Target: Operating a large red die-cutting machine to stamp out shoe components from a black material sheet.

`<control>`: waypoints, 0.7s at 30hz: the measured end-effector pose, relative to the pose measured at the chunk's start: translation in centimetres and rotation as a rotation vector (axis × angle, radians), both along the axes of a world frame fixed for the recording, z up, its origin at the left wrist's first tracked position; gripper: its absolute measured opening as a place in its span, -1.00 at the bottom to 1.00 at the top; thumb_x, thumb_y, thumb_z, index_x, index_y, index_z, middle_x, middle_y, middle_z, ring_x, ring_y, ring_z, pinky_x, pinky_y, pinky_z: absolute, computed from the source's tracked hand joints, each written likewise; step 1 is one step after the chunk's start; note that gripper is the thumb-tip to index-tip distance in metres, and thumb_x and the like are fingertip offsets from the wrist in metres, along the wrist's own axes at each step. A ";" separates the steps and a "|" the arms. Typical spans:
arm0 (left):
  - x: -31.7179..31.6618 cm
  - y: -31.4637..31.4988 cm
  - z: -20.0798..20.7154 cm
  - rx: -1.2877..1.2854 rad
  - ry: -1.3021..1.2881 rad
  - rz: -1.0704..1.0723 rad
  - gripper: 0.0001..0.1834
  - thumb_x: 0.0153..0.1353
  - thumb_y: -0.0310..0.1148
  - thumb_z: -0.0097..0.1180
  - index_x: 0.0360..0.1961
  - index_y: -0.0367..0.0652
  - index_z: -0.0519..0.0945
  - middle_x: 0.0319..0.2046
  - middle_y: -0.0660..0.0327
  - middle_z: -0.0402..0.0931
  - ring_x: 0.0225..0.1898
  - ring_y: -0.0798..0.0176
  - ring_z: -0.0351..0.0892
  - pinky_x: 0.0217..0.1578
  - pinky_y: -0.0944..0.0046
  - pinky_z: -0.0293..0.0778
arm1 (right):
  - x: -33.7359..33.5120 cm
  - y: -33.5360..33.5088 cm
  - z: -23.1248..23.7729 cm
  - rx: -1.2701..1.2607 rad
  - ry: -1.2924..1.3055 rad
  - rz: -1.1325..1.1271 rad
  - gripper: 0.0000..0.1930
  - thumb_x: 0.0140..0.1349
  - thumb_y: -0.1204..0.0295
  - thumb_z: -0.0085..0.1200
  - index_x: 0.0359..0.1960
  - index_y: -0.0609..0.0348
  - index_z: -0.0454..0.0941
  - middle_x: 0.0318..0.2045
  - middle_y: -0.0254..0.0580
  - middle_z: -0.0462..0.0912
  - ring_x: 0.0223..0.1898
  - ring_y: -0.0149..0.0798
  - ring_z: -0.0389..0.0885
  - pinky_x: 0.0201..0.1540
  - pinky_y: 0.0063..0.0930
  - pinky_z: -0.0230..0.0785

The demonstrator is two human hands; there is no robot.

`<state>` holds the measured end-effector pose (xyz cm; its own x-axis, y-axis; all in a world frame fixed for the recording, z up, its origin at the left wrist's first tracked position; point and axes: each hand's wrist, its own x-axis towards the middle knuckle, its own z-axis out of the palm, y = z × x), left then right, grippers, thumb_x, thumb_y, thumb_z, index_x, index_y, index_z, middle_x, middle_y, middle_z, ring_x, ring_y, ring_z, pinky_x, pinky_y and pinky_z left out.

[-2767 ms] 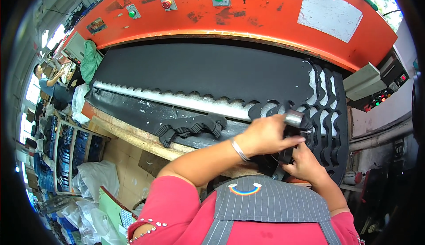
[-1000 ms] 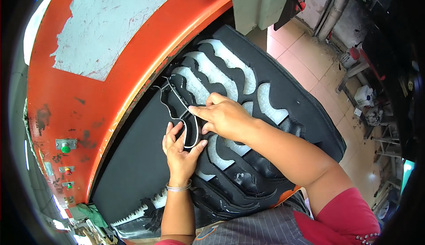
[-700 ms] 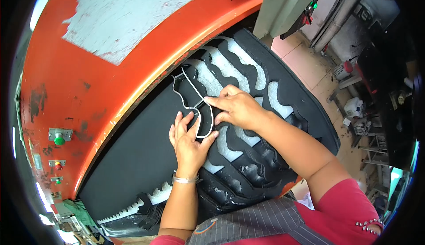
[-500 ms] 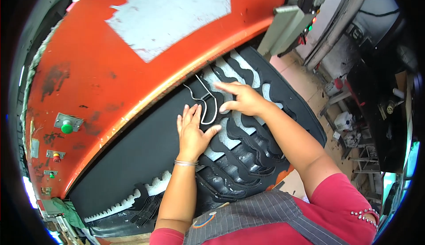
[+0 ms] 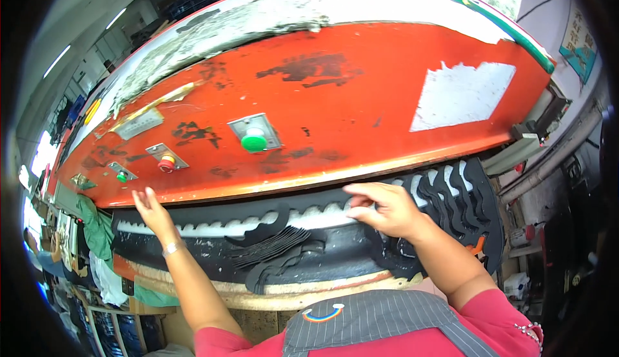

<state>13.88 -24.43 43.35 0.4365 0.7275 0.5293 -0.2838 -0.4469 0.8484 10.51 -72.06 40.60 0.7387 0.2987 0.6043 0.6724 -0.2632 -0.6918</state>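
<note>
My left hand is raised near the lower edge of the red machine, fingers stretched out, holding nothing. My right hand hovers over the black sheet, its thumb and fingers bent and apart with nothing visible between them. Beneath and between the hands runs a whitish strip of bare bed with a scalloped edge. Wavy black cut pieces lie in rows to the right of my right hand. A pile of thin black wavy pieces rests on the near side, between my forearms.
Green push buttons and a red knob sit on the machine's front. A wooden edge borders the bed near me. Green cloth hangs at the left end. A grey metal bracket stands at the right end.
My view has swung left and up along the machine. My left hand has left the sheet and moved left; my right hand is lifted. The thin curved metal outline between them no longer shows.
</note>
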 end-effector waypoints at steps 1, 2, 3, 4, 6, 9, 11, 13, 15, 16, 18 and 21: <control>0.3 3.3 0.9 0.011 -0.028 0.072 -0.24 0.35 -0.08 -0.01 0.37 -0.35 0.02 0.35 -0.16 0.03 0.36 0.06 0.10 0.30 0.18 0.05 | 0.8 2.4 2.0 0.050 -0.053 0.067 -0.61 0.04 0.32 0.34 -0.11 0.17 0.55 -0.51 -0.21 0.61 -0.49 -0.35 0.61 -0.44 -0.51 0.46; 1.0 5.5 1.7 0.064 -0.010 0.157 -0.18 0.36 0.02 -0.10 0.37 -0.40 -0.03 0.36 -0.20 -0.02 0.40 0.03 0.01 0.33 0.14 -0.03 | 1.4 4.4 4.0 0.097 -0.098 0.115 -0.63 0.03 0.29 0.35 -0.17 0.18 0.54 -0.55 -0.23 0.59 -0.53 -0.34 0.59 -0.48 -0.49 0.44; 2.0 7.3 2.6 0.094 -0.028 0.259 -0.15 0.36 0.07 -0.18 0.37 -0.42 -0.09 0.37 -0.23 -0.09 0.41 -0.01 -0.06 0.35 0.12 -0.09 | 2.0 6.3 5.8 0.123 -0.177 0.109 -0.64 0.03 0.28 0.35 -0.22 0.17 0.51 -0.59 -0.24 0.56 -0.57 -0.33 0.56 -0.51 -0.48 0.41; 3.4 8.5 3.3 0.123 -0.046 0.356 -0.11 0.37 0.12 -0.26 0.38 -0.44 -0.14 0.38 -0.26 -0.15 0.43 -0.06 -0.14 0.36 0.10 -0.14 | 2.7 7.8 7.3 0.147 -0.256 0.099 -0.65 0.03 0.26 0.35 -0.28 0.16 0.48 -0.63 -0.26 0.52 -0.61 -0.31 0.52 -0.55 -0.46 0.38; 5.6 10.5 4.7 0.074 -0.083 0.332 -0.08 0.36 0.16 -0.30 0.37 -0.45 -0.21 0.39 -0.27 -0.22 0.44 -0.10 -0.20 0.37 0.08 -0.19 | 4.4 10.1 9.1 0.125 -0.336 0.098 -0.65 0.03 0.24 0.34 -0.32 0.13 0.43 -0.66 -0.27 0.48 -0.64 -0.25 0.50 -0.58 -0.42 0.36; 7.9 12.3 5.8 0.098 0.077 0.414 0.04 0.28 0.29 -0.31 0.38 -0.41 -0.34 0.41 -0.25 -0.40 0.45 -0.17 -0.35 0.38 0.02 -0.26 | 8.8 13.1 8.2 -0.054 -0.425 -0.183 -0.73 0.12 0.26 0.22 -0.41 0.07 0.36 -0.61 -0.26 0.55 -0.59 -0.12 0.58 -0.63 -0.29 0.33; 7.4 11.3 5.2 0.085 0.105 0.416 0.06 0.26 0.30 -0.25 0.38 -0.40 -0.32 0.41 -0.24 -0.40 0.45 -0.16 -0.37 0.38 0.01 -0.26 | 9.5 13.1 7.0 -0.041 -0.448 -0.221 -0.74 0.14 0.26 0.21 -0.40 0.07 0.37 -0.59 -0.26 0.57 -0.59 -0.13 0.59 -0.64 -0.29 0.34; 6.1 9.9 5.0 0.207 0.121 0.206 0.07 0.24 0.23 -0.10 0.39 -0.37 -0.30 0.42 -0.21 -0.40 0.45 -0.10 -0.37 0.38 0.01 -0.24 | 8.9 11.7 5.6 -0.052 -0.328 -0.201 -0.73 0.14 0.24 0.21 -0.40 0.07 0.37 -0.59 -0.25 0.57 -0.58 -0.12 0.59 -0.63 -0.31 0.35; 3.0 8.1 2.1 0.400 0.181 0.224 0.02 0.19 -0.04 0.17 0.40 -0.36 -0.17 0.41 -0.17 -0.23 0.44 -0.04 -0.22 0.37 0.06 -0.19 | 7.0 10.0 3.5 -0.113 -0.111 -0.164 -0.71 0.14 0.18 0.20 -0.40 0.09 0.40 -0.57 -0.22 0.58 -0.54 -0.09 0.60 -0.57 -0.30 0.38; 1.7 5.2 0.4 0.480 0.189 0.133 -0.09 0.20 -0.15 0.19 0.38 -0.36 -0.04 0.38 -0.14 -0.06 0.41 -0.06 -0.07 0.36 0.07 -0.11 | 6.0 8.7 1.8 -0.180 0.004 -0.162 -0.68 0.14 0.14 0.19 -0.41 0.10 0.42 -0.56 -0.19 0.58 -0.52 -0.07 0.60 -0.53 -0.28 0.41; -2.3 2.2 -3.6 0.490 0.304 0.056 -0.45 0.21 -0.28 0.15 0.17 -0.34 0.37 0.14 -0.07 0.35 0.19 0.00 0.31 0.24 0.10 0.15 | 3.3 6.3 -1.6 -0.537 0.162 0.048 -0.60 0.12 0.02 0.16 -0.39 0.13 0.48 -0.47 -0.10 0.61 -0.39 0.01 0.62 -0.37 -0.17 0.45; -6.7 -5.6 -5.9 0.456 0.396 -0.118 -0.82 0.12 -0.42 0.15 -0.24 -0.24 0.61 -0.19 0.05 0.57 -0.11 0.04 0.52 0.02 0.13 0.37 | -2.0 2.1 -4.8 -0.739 0.275 0.215 -0.45 0.06 -0.11 0.13 -0.21 0.17 0.56 -0.34 -0.03 0.61 -0.20 0.05 0.58 -0.16 -0.12 0.43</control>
<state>7.22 -30.07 37.45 0.7271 0.4007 0.5575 -0.0561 -0.7746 0.6299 8.54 -69.94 35.82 0.7129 0.7012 0.0015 0.5917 -0.6004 -0.5380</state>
